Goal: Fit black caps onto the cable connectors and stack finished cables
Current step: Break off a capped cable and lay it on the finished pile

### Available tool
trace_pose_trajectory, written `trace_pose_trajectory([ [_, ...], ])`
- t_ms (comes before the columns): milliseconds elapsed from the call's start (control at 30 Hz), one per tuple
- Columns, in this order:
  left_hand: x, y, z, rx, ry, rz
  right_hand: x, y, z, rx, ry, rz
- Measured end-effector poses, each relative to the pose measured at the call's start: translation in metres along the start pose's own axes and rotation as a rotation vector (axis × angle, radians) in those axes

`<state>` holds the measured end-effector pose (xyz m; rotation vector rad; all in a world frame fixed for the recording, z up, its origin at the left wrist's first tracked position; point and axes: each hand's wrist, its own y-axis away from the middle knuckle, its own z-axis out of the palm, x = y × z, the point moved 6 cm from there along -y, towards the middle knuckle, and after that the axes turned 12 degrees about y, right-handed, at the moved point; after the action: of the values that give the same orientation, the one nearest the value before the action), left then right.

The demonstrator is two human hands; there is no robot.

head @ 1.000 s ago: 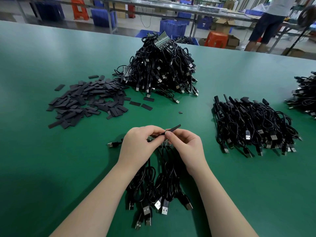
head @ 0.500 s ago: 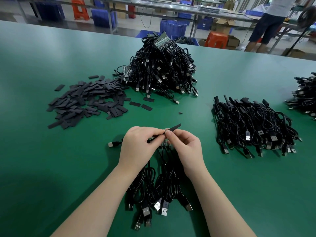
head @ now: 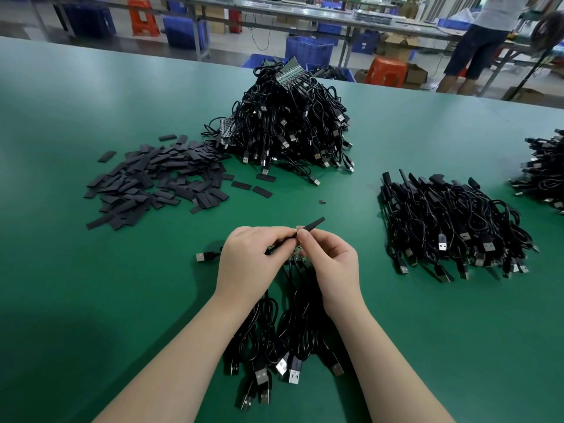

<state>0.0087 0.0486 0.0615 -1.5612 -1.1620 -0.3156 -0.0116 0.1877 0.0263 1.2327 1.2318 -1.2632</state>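
Observation:
My right hand [head: 331,264] pinches a flat black cap [head: 312,223] between thumb and forefinger, its free end pointing up and to the right. My left hand [head: 248,259] meets it fingertip to fingertip and grips a cable's small green connector board [head: 270,248], mostly hidden under the fingers. A bundle of black USB cables [head: 274,340] lies beneath both wrists, plugs toward me. One loose USB plug [head: 201,257] sticks out left of my left hand.
A heap of loose black caps [head: 152,181] lies at the left. A tall mound of uncapped cables [head: 290,123] sits behind. A stack of capped cables [head: 451,227] lies to the right, another pile [head: 546,169] at the table's right edge. A person [head: 476,41] stands far right.
The hands stay nearly still at the centre. The cap's tilt and the fingertip grip look the same, with only a slight shift of the fingers.

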Motion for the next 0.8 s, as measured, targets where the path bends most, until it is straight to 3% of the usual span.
trace_pose_trajectory([
  [267, -0.0027, -0.0007, -0.0004, -0.005, 0.001, 0.013, 0.0007, -0.0025, -0.0064, 0.042, -0.059, 0.038],
  [533, 0.0004, 0.0023, 0.0010, 0.043, 0.033, 0.066, -0.0004, -0.0013, 0.0000, -0.026, -0.021, 0.020],
  [800, -0.0023, 0.0023, -0.0025, 0.044, 0.080, 0.006, -0.0037, -0.0013, 0.0016, -0.067, 0.048, -0.026],
])
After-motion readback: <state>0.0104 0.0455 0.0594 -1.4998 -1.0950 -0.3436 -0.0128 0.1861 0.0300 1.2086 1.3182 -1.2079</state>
